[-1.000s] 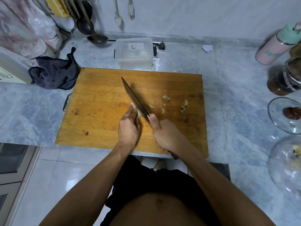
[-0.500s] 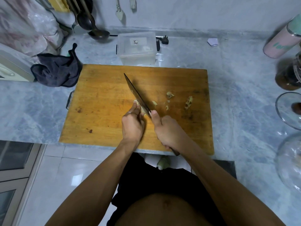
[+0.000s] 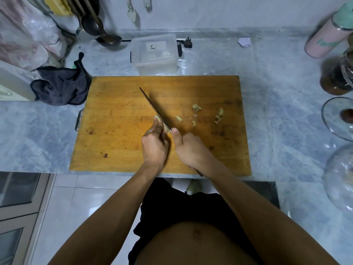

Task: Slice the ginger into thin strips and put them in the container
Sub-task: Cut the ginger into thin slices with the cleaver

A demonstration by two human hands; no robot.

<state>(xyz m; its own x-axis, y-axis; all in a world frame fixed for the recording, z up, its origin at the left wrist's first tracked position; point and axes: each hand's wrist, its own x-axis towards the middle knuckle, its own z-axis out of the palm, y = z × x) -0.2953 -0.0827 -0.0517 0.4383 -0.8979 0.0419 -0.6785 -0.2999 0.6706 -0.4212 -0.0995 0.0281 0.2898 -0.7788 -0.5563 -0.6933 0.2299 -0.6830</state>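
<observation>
Marble table (image 3: 277, 77) bearing a wooden cutting board (image 3: 118, 134); clear container (image 3: 154, 54) just behind it. Right hand (image 3: 191, 150), fingers clenched on the knife (image 3: 154, 109), thumb extended along the blade. Left hand (image 3: 154, 148), fingertips pinning the ginger (image 3: 159, 120) against the blade

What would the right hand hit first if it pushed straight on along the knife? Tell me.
Probably bare cutting board: the right hand points up-left along the knife; further on lies the dark cloth, though depth is unclear.
</observation>
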